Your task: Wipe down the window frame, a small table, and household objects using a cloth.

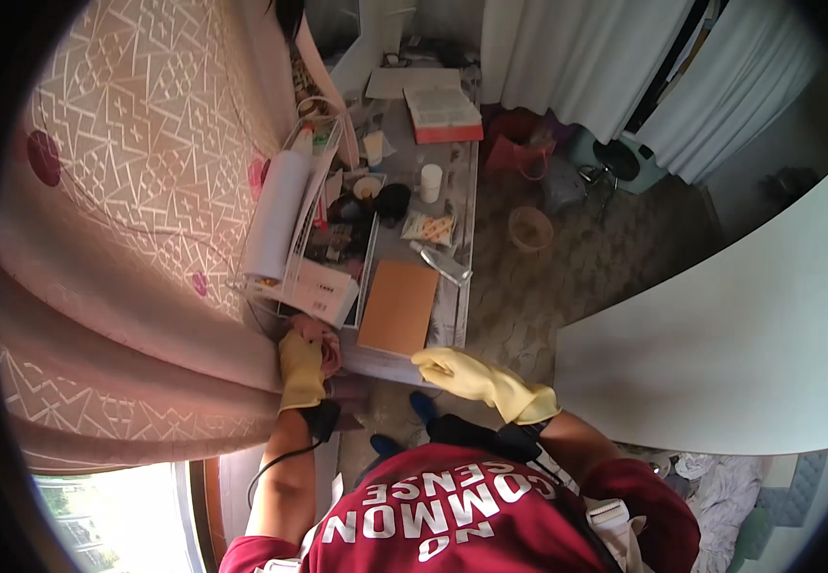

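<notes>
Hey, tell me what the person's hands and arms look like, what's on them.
The left hand and right hand wear pale yellow gloves with loose, creased cuffs. A black device with a black cable sits at the left wrist. Short dark red sleeves leave the forearms bare.

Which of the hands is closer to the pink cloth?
The left. The left hand holds the bunched pink cloth; the right hand is apart from it, off to its right near the table's front edge.
</notes>
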Action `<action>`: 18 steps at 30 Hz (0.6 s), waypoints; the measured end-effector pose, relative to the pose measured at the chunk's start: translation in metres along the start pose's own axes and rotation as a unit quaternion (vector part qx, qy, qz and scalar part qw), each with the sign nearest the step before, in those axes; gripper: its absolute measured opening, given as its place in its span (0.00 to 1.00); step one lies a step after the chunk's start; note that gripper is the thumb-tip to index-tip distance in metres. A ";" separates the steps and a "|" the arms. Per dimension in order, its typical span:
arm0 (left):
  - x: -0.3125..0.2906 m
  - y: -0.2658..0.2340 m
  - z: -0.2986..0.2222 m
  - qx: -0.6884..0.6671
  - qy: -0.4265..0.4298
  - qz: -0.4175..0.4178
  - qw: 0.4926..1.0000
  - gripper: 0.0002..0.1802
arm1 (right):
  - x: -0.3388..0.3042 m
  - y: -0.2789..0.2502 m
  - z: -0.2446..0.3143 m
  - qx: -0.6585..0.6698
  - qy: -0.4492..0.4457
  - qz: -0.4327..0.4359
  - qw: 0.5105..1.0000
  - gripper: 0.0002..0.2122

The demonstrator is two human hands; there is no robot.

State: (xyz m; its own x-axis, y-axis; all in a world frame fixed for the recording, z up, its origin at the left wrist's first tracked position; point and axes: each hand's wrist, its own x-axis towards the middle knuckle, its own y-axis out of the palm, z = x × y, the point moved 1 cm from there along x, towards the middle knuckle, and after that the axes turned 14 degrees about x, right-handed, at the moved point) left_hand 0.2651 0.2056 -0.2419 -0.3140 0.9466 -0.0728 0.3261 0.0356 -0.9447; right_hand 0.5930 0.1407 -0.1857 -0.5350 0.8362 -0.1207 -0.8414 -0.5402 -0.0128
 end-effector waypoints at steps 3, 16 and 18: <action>-0.015 -0.006 -0.010 0.057 -0.034 0.035 0.997 0.20 | -0.008 -0.017 -0.003 0.018 0.060 0.015 0.998 0.16; -0.076 0.018 0.007 -0.145 0.038 0.215 0.965 0.25 | 0.026 -0.026 0.012 0.093 0.128 0.108 0.982 0.19; -0.084 -0.016 -0.003 -0.263 -0.071 0.284 0.919 0.17 | 0.023 -0.021 0.005 0.160 0.133 0.073 0.975 0.23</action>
State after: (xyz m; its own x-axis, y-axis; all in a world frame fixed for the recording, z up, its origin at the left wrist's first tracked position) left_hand 0.2884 0.1268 -0.2197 -0.0605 0.8102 -0.5830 0.8481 -0.2663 -0.4580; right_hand 0.5980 0.1712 -0.1834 -0.6478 0.6753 -0.3526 -0.7614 -0.5590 0.3282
